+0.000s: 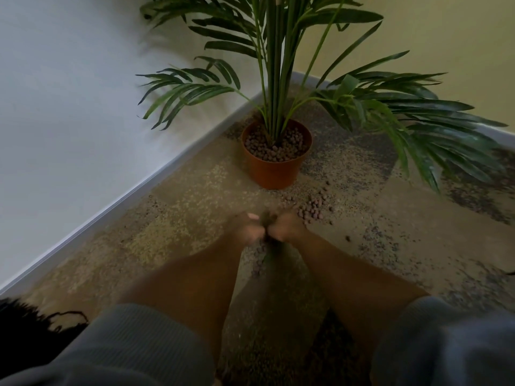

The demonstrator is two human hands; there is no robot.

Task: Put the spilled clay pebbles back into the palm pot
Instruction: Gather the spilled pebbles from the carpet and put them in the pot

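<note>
A terracotta palm pot [274, 174] stands on the carpet in the room's corner, filled with brown clay pebbles [278, 147] around the green stems. A heap of spilled clay pebbles [312, 207] lies on the floor just in front and to the right of the pot. My left hand [246, 228] and my right hand [288, 227] are pressed together, blurred, a short way in front of the pot and left of the heap. They hold a dark clump of pebbles [269, 218] between them. A few pebbles [260, 263] show below the wrists.
Long palm fronds [418, 115] spread low over the floor to the right and left of the pot. A white wall with a skirting board [133, 196] runs along the left, and a yellowish wall stands behind. A single pebble [347, 238] lies apart on the mottled carpet.
</note>
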